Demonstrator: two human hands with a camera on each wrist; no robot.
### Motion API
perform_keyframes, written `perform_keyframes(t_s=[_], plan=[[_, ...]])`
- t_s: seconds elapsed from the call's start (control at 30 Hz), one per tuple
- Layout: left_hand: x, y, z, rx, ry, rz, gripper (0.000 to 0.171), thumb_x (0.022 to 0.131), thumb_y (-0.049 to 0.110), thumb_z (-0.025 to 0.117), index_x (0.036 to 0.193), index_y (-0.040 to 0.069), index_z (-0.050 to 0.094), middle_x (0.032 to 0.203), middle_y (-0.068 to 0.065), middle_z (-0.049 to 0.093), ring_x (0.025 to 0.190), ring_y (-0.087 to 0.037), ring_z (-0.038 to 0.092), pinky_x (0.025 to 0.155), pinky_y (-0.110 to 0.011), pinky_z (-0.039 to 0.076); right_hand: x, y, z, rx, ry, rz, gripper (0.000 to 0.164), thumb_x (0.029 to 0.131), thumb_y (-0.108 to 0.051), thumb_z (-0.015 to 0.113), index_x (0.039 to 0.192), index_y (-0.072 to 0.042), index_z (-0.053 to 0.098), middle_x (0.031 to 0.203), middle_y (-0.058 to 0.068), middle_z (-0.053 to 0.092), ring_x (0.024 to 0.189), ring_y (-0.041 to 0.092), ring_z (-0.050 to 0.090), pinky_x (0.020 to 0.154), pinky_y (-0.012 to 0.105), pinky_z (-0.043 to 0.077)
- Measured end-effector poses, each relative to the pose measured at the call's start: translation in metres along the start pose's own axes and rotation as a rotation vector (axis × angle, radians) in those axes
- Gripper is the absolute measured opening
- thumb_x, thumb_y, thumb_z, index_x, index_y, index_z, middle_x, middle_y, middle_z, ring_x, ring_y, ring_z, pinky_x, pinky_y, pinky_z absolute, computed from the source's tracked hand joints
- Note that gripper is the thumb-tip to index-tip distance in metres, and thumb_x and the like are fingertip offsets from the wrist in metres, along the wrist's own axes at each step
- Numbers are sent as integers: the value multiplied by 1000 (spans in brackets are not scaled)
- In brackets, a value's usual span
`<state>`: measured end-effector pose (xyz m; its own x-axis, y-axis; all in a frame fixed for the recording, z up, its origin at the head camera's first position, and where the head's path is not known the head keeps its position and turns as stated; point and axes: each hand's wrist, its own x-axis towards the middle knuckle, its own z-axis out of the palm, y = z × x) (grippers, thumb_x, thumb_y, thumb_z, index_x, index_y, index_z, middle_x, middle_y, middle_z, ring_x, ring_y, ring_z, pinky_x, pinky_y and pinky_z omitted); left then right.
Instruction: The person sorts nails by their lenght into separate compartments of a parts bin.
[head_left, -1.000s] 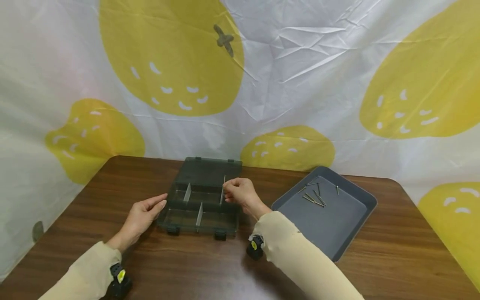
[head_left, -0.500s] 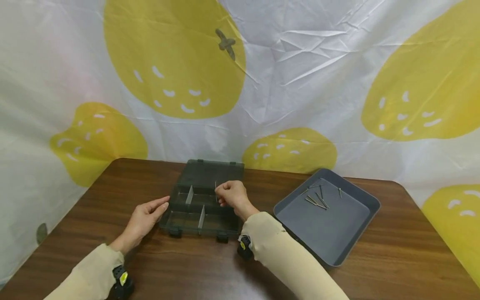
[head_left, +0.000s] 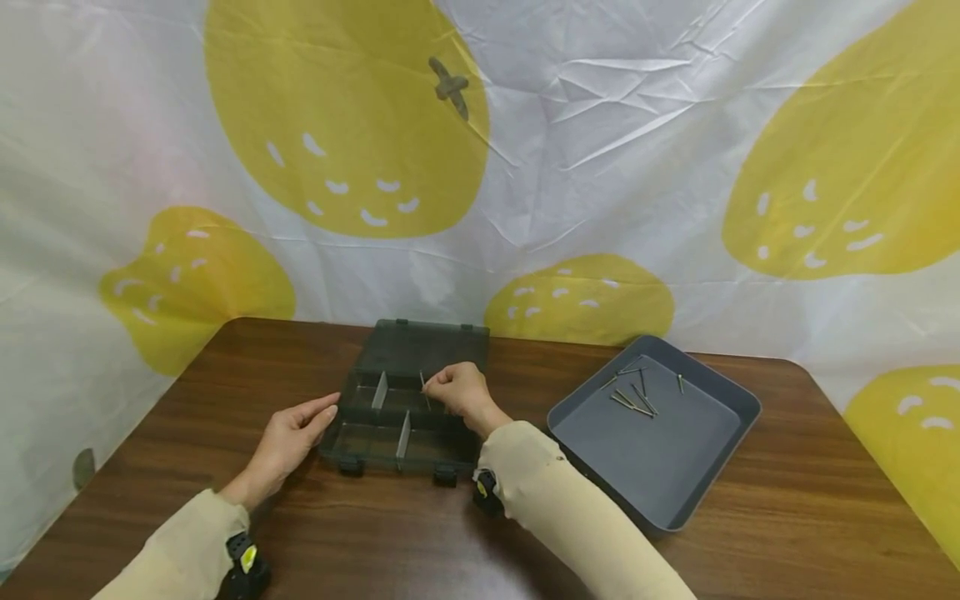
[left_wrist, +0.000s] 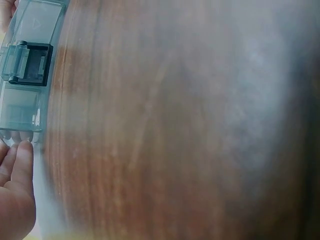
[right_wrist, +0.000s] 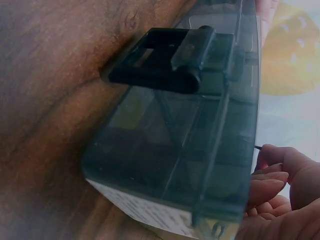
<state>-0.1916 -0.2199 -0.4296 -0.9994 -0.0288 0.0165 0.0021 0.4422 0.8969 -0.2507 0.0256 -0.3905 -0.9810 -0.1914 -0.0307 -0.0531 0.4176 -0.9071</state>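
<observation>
A dark translucent organizer box (head_left: 365,437) lies on the table, lid folded back, with thin dividers inside. My left hand (head_left: 292,433) touches its left edge with fairly straight fingers; in the left wrist view the fingertips (left_wrist: 25,155) meet the box's corner. Over the back row of compartments, my right hand (head_left: 463,393) pinches a thin screw or nail (head_left: 423,380), held nearly upright, its lower end dipping toward the back compartment right of a divider. In the right wrist view the box wall (right_wrist: 150,145) covers most of it; only a dark tip shows beside the fingers.
A grey tray (head_left: 660,475) stands to the right, holding several loose screws or nails (head_left: 633,404) toward its back. Two dark latches (head_left: 445,476) stick out from the box's front edge. A lemon-printed cloth (head_left: 525,200) hangs behind the table (head_left: 360,542).
My right hand has moved left over the back compartments, and the screw or nail it pinches has come lower. The left hand stays at the box edge. The head view shifted slightly.
</observation>
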Motion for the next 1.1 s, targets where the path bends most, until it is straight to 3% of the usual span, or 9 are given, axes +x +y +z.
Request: perform_keyframes(t_s=[0.07,0.3,0.5,0.6,0.9,1.1], plan=[[0,0,0,-5,0,-1,43,98,26,52,134,3,52,132,-16,54,92,13,51,76,-12,48,0,0,0,-5,0,-4,13,82,-1,62,82,5,73,90,14,72,41,5,36,40,17,32],[-2,3,0,-9,-2,-7,45,98,29,51,134,3,51,133,-16,53,95,11,52,79,-16,50,-2,-3,-2,-11,-20,9,13,85,-4,63,84,4,74,90,16,72,40,6,35,41,18,31],[-4,4,-1,-2,-15,-9,47,98,32,50,136,4,49,136,-16,51,116,-19,53,86,-27,53,-1,-2,-1,7,-25,16,12,84,-5,65,83,4,73,87,14,72,41,6,35,41,18,31],[-4,4,-1,2,-17,-6,47,98,32,49,137,4,49,137,-16,50,120,-26,50,88,-30,53,-1,-2,-2,10,-26,19,12,84,-5,65,83,4,73,83,12,71,41,7,35,41,18,31],[-4,4,1,23,1,6,46,99,32,48,136,5,50,137,-14,50,121,-26,49,88,-28,51,-1,-4,-3,3,-30,36,12,84,-7,68,83,3,74,88,13,72,43,7,37,42,18,33],[-6,4,3,38,23,34,46,99,32,48,135,3,50,138,-15,49,128,-31,45,101,-45,43,-1,-1,-5,59,-53,42,14,86,-8,66,86,5,72,85,10,70,45,8,39,44,20,35]])
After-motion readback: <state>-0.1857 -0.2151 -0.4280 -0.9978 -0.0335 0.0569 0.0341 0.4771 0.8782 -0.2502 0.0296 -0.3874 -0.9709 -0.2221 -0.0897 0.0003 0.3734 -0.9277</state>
